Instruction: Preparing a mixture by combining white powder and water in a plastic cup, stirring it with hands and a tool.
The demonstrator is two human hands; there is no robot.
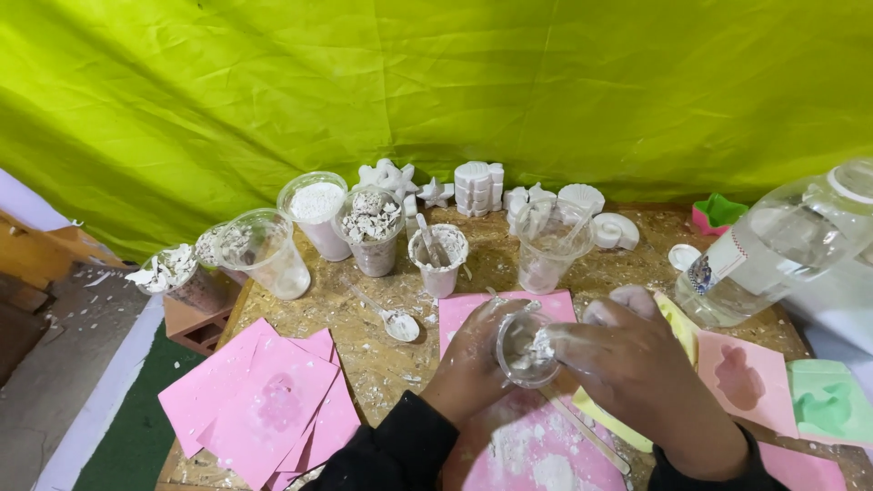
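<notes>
White paste clings inside the cup point(527, 347), low at centre frame over a pink sheet point(536, 445). Left hand point(475, 359) wraps it tilted, steadying; right hand point(627, 350) has fingers curled at its rim, seemingly working the paste. Bottle point(782, 245) lies right; filled cups point(373, 227) stand behind.

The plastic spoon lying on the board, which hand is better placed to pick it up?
Probably the left hand: the spoon lies on its side. Both hands grip the small clear cup, and the right hand would have to cross over.
</notes>
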